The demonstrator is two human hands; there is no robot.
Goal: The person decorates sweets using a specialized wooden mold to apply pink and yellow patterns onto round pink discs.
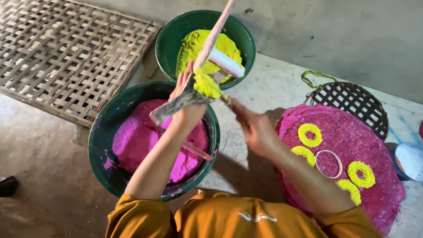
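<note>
My left hand (188, 105) is raised over the basins and grips a flat grey scraper (169, 108) loaded with a lump of yellow paste (206, 84). A long pinkish stick (215, 31) rises from the same hand, with a white tube (227, 63) beside it. My right hand (254, 128) reaches in from the right, and its fingertips meet the paste end of the scraper; its grip is blurred. Below sits a green basin (99, 145) of pink paste (141, 136). Behind it stands a green basin (169, 37) of yellow paste (229, 46).
A round pink disc (374, 132) with several yellow rings (310, 135) and a white ring (328, 163) lies at the right. A dark woven tray (354, 102) is behind it, a bamboo lattice mat (66, 48) at top left, and a blue-white object (410, 161) at the right edge.
</note>
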